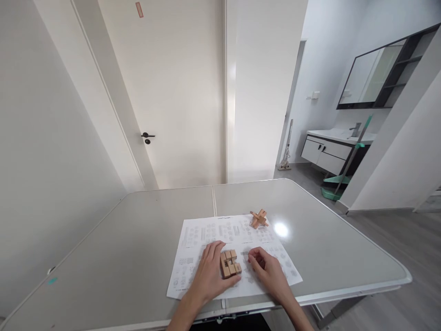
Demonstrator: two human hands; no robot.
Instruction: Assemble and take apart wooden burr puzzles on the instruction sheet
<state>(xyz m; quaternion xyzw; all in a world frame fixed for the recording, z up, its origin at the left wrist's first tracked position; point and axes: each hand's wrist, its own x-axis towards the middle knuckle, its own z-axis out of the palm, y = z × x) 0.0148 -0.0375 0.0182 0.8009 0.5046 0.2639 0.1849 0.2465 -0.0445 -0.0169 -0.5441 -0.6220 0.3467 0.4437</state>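
A light wooden block puzzle (228,265), made of small cube-like pieces with gaps between them, lies on a printed sheet (186,271). My left hand (209,271) curves round its left side, the thumb along the near edge and the fingers at the far side. Just right of the puzzle, apart from it, is my right hand (268,270) with its fingers curled in and the thumb close to the index finger. Whatever those fingers may hold is hidden. Beyond them, at the sheet's far right corner, sits a star-shaped wooden puzzle (259,218) of crossed sticks.
The sheet rests on a grey folding table (113,257) with a seam down the middle. A white door (182,92) stands behind it. To the right are a washbasin cabinet (327,151), a green dustpan (331,193) and a mop (286,147).
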